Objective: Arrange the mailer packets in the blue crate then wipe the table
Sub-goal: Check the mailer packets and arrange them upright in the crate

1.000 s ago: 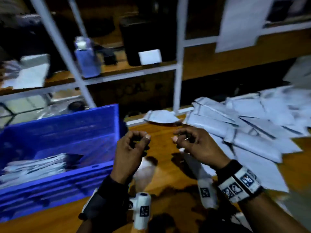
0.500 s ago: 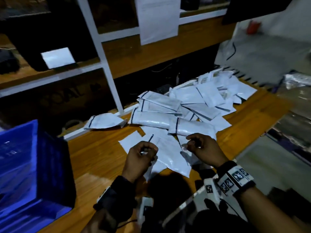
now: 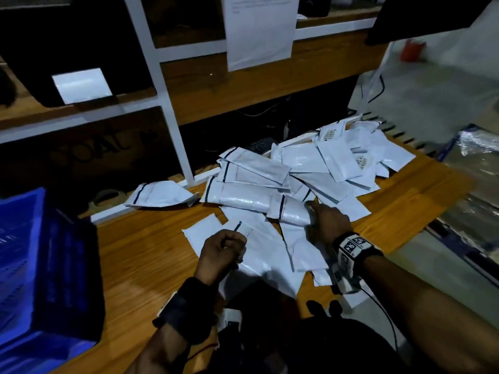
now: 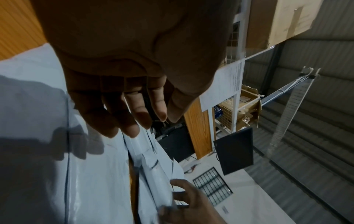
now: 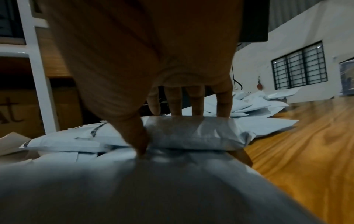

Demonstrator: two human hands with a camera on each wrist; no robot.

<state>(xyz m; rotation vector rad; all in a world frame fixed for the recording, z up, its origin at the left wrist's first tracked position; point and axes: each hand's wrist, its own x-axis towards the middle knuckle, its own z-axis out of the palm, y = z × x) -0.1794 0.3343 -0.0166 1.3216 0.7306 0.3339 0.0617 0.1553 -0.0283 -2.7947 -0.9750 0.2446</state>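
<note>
Right hand has come down onto a padded mailer packet at pile's 6 o'clock — thumb and fingers clamping it. Left hand loosely curled, empty. Blue crate at 9 o'clock — next pickup beginning.

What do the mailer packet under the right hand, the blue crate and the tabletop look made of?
Mailer packet: likely thin plastic film, slightly glossy, creased where the right hand grips it. Blue crate: apparently moulded rigid plastic with ribbed walls. Tabletop: wood or wood-look laminate with visible grain; which one is unclear.
</note>
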